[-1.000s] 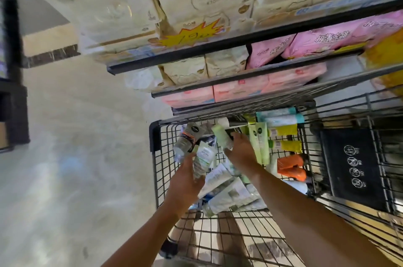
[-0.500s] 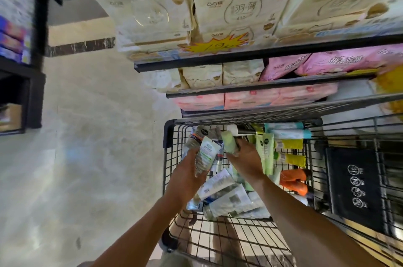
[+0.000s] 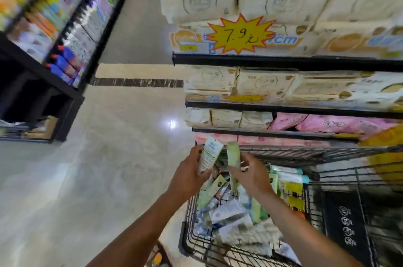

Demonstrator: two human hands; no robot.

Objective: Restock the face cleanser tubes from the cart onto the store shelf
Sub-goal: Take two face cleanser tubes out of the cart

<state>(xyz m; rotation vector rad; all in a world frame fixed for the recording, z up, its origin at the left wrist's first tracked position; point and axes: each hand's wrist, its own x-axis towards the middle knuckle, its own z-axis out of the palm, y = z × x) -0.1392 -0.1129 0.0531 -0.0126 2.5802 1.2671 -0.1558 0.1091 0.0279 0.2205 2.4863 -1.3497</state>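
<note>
You're over the black wire cart (image 3: 182, 242), both fists full
L hand (image 3: 189, 176) grips white green-printed plastic tube (image 3: 210, 155); R hand (image 3: 250, 176) grips pale green plastic tube (image 3: 233, 154)

Yellow star tag (image 3: 240, 35): "7.9"; pack (image 3: 281, 40) beside: "7cm".

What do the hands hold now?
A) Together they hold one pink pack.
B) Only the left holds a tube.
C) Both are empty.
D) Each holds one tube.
D: the left hand grips a white tube, the right hand a pale green tube, both above the cart.
</note>
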